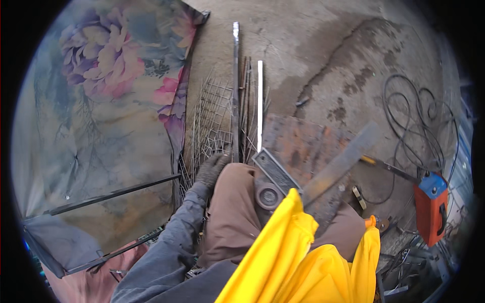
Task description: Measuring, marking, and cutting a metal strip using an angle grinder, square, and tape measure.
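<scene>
My left hand [212, 170], in a dark grey work glove, is beside my left knee. Its fingers look curled together, partly hidden by the knee, and what they hold cannot be made out. Just right of the fingertips runs a long dark metal bar [235, 96] with a shiny far end. My right hand does not show; yellow cloth [273, 247] covers the lower right. A metal square with a wide blade [341, 164] lies slanted over a rusty metal plate [298, 144]. Against the square's stock sits a round, ringed dark grey piece [268, 196].
Wire mesh [214, 101] and thin rusty rods [245, 86] lie ahead, with a white strip [260, 101] beside them. A flowered sheet [111, 126] spreads at left. An orange-and-blue box [431, 209] and a coiled black cable [404, 113] are at right on the concrete floor [283, 35].
</scene>
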Demonstrator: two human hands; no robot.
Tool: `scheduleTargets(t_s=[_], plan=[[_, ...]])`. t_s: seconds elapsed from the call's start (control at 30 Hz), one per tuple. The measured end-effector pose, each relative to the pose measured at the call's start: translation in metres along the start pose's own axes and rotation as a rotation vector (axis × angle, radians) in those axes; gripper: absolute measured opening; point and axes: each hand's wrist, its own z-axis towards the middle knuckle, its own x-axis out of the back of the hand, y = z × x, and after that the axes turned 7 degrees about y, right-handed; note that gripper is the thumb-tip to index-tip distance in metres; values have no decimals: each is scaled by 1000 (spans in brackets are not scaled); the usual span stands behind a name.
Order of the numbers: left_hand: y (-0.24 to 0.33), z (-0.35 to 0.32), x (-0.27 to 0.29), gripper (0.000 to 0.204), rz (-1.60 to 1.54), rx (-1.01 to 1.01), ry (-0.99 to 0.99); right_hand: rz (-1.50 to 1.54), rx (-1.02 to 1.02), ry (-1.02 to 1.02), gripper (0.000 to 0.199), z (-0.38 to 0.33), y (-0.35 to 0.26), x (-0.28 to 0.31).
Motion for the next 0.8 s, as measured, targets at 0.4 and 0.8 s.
scheduleTargets(t_s=[0.4, 0.8], plan=[[-292, 21, -93, 71, 343, 417, -367, -186, 616, -30, 45, -96, -89, 84], [-278, 22, -124, 67, 93, 366, -268, -193, 1093, -36, 33, -349, -288, 163]])
